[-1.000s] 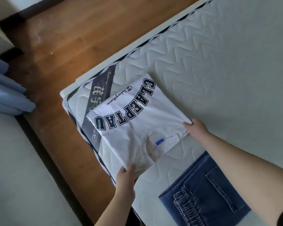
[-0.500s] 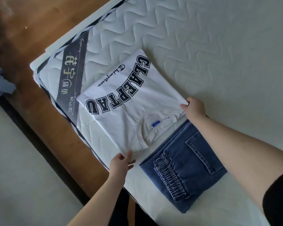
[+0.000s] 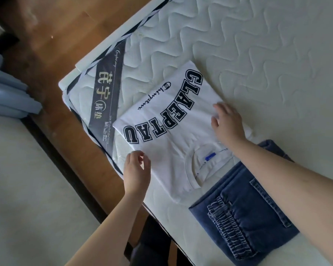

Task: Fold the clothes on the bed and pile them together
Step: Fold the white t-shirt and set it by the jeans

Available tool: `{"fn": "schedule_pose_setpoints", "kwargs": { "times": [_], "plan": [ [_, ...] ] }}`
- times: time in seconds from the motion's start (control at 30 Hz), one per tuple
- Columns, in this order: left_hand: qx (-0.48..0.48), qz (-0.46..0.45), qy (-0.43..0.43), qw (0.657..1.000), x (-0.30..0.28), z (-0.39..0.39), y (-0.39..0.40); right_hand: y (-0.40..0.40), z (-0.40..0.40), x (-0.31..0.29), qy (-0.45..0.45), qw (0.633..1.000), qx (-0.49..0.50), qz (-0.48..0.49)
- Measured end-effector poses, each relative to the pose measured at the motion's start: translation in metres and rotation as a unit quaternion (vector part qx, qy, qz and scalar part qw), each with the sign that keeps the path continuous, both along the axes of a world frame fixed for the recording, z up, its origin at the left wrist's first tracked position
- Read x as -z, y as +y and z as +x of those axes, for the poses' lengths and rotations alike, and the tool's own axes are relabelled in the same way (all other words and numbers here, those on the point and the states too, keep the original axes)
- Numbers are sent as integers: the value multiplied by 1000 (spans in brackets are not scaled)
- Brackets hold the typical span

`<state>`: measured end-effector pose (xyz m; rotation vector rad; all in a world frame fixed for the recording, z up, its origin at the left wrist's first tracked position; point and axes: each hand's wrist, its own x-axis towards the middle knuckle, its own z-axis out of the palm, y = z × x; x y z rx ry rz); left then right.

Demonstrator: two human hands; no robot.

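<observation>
Denim jeans [image 3: 244, 214] just beside white T-shirt [image 3: 173, 120] on quilted mattress [image 3: 258, 45]

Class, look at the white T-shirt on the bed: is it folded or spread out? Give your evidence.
Folded. The T-shirt lies as a compact rectangle with no sleeves showing, collar and lettering on top, flat on the mattress.

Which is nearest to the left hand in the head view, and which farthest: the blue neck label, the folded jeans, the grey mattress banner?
From the left hand:
1. Grey mattress banner, beyond the hand, at the bed corner.
2. Blue neck label, to its right, inside the T-shirt collar.
3. Folded jeans, farther right and nearer the person.
</observation>
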<state>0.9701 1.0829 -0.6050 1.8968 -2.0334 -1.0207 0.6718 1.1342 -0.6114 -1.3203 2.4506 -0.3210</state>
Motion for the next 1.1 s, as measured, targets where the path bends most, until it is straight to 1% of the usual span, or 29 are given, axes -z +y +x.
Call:
{"fn": "schedule_pose_setpoints", "kwargs": {
  "times": [0.07,0.13,0.23,0.33,0.43,0.53,0.67,0.77,0.93,1.0,1.1],
  "plan": [
    [68,-63,-6,996,2,-12,-28,-28,17,2,2,999,-41,-8],
    [113,-107,-23,988,5,-25,-56,-57,34,4,-1,996,-78,-30],
    [156,-140,-47,977,12,-42,-92,-95,57,9,12,987,-132,-92],
    [170,-140,-106,970,28,-60,-121,-127,74,16,31,977,-168,-128],
    [179,-110,-166,964,51,-71,-137,-152,88,28,58,970,-209,-110],
    [192,-108,-178,959,69,-66,-139,-160,90,45,93,965,-238,-67],
    [194,-132,-176,956,83,-64,-139,-158,66,65,165,946,-272,-61],
    [201,-130,-176,955,87,-63,-141,-162,32,68,196,940,-274,-49],
    [208,-122,-182,953,88,-61,-143,-173,-1,65,173,948,-266,-32],
    [208,-125,-180,953,89,-61,-143,-175,-10,64,165,958,-232,-14],
    [207,-128,-182,953,90,-61,-143,-176,-37,60,139,981,-134,27]
  ]
}}
